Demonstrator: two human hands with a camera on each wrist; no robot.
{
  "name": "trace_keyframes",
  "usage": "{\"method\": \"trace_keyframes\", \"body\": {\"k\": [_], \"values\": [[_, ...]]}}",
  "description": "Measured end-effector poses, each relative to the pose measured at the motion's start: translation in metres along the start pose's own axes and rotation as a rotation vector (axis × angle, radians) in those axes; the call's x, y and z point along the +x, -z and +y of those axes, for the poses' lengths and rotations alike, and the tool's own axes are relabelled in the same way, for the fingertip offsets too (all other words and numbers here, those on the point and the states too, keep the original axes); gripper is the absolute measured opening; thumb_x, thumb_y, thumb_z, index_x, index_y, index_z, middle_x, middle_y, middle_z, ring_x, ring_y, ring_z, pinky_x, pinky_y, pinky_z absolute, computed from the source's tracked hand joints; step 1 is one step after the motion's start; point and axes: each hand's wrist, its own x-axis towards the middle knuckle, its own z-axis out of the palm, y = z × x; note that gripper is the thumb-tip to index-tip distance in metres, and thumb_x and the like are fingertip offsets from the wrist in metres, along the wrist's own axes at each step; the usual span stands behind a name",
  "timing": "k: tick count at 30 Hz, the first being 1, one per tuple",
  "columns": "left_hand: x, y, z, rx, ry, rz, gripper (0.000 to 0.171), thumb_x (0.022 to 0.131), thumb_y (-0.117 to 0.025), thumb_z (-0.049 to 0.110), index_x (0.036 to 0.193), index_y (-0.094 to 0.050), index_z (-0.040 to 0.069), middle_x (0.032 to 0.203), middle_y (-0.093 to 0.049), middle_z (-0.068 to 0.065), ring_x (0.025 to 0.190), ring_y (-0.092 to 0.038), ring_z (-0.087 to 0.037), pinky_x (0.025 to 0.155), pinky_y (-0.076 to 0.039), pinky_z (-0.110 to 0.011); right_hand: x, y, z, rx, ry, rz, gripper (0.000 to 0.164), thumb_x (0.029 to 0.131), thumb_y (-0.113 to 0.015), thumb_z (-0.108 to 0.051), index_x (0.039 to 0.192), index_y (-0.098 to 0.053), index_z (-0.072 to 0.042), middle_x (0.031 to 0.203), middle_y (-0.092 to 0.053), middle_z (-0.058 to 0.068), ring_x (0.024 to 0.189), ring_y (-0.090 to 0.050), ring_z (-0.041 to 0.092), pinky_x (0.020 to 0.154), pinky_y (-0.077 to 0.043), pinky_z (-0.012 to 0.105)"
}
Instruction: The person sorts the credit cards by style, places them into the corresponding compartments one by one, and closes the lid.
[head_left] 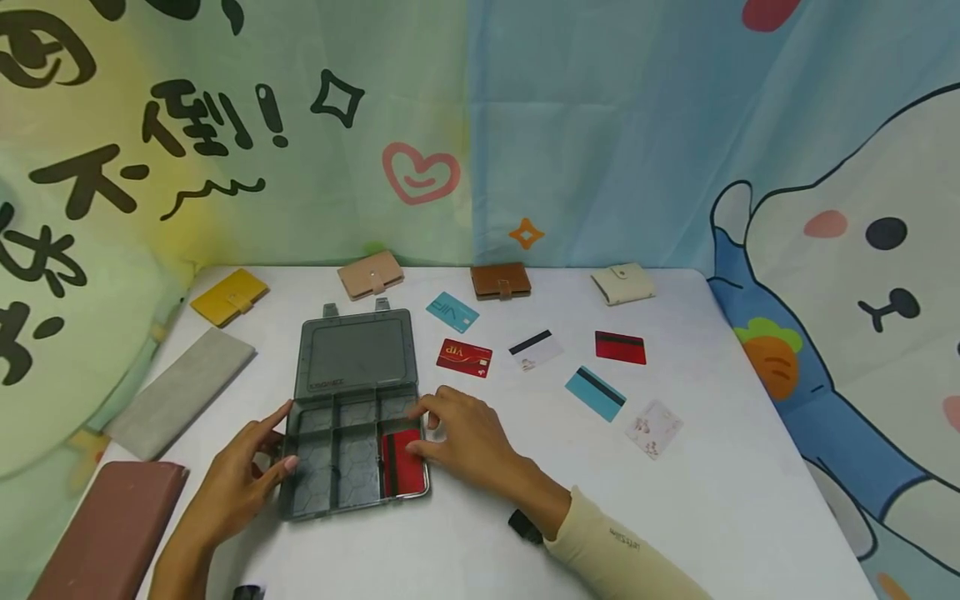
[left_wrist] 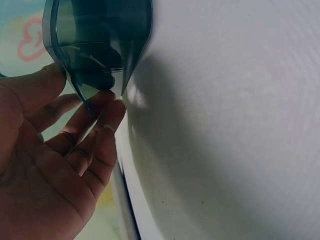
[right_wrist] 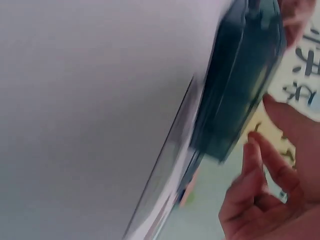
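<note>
A grey translucent compartment box [head_left: 360, 450] lies on the table with its lid [head_left: 356, 350] folded open towards the back. My left hand [head_left: 236, 475] grips the box's left side, thumb over the rim and fingers against the outer wall; the left wrist view shows the fingertips at the box's [left_wrist: 100, 45] edge. A red card [head_left: 408, 462] with a dark stripe is in the front right compartment. Over that compartment's right rim is my right hand [head_left: 468, 442], thumb and forefinger apart. In the right wrist view nothing shows between those fingers beside the box [right_wrist: 235, 85].
Cards lie right of the box: red VIP [head_left: 465, 357], teal [head_left: 452, 312], white striped [head_left: 535, 350], red striped [head_left: 620, 347], blue striped [head_left: 596, 393] and floral [head_left: 654, 428]. Yellow [head_left: 229, 297], pink [head_left: 371, 275], brown [head_left: 501, 281] and cream [head_left: 623, 284] wallets line the back.
</note>
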Motion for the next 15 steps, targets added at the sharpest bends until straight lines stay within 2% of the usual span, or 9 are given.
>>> {"method": "trace_keyframes", "body": {"k": [4,7,12,15], "values": [[-0.001,0.0,0.0,-0.003,-0.008,0.006,0.079,0.087,-0.076,0.009,0.155,-0.036,0.017,0.105,-0.06,-0.008,0.091,-0.057,-0.012,0.062,-0.046,-0.023,-0.001,0.011,0.02,0.055,-0.072,-0.071,0.037,0.078,-0.084,-0.042,0.107,-0.071,-0.025,0.088,-0.063,-0.005,0.075,-0.054,0.007,0.069,-0.043,0.026],[-0.001,-0.001,0.0,-0.006,-0.012,0.009,0.079,0.087,-0.076,0.009,0.155,-0.037,0.017,0.105,-0.06,-0.008,0.091,-0.057,-0.013,0.062,-0.046,-0.024,-0.003,0.02,0.033,0.051,-0.104,-0.148,0.04,0.075,-0.087,-0.039,0.108,-0.07,-0.025,0.095,-0.063,-0.005,0.079,-0.054,0.009,0.071,-0.044,0.028],[-0.001,-0.001,0.0,-0.01,-0.012,0.013,0.079,0.087,-0.076,0.009,0.155,-0.037,0.017,0.105,-0.06,-0.008,0.091,-0.057,-0.013,0.062,-0.046,-0.023,-0.006,0.024,0.042,-0.043,-0.073,-0.297,0.051,0.068,-0.092,-0.038,0.111,-0.068,-0.026,0.101,-0.053,-0.005,0.088,-0.049,0.007,0.071,-0.043,0.025],[-0.002,-0.002,0.0,-0.015,-0.012,0.016,0.079,0.088,-0.075,0.009,0.155,-0.036,0.017,0.105,-0.059,-0.008,0.091,-0.056,-0.013,0.062,-0.046,-0.023,-0.007,0.023,0.042,-0.09,-0.042,-0.333,0.048,0.066,-0.094,-0.037,0.103,-0.066,-0.024,0.098,-0.05,-0.005,0.088,-0.046,0.006,0.07,-0.042,0.023]]}}
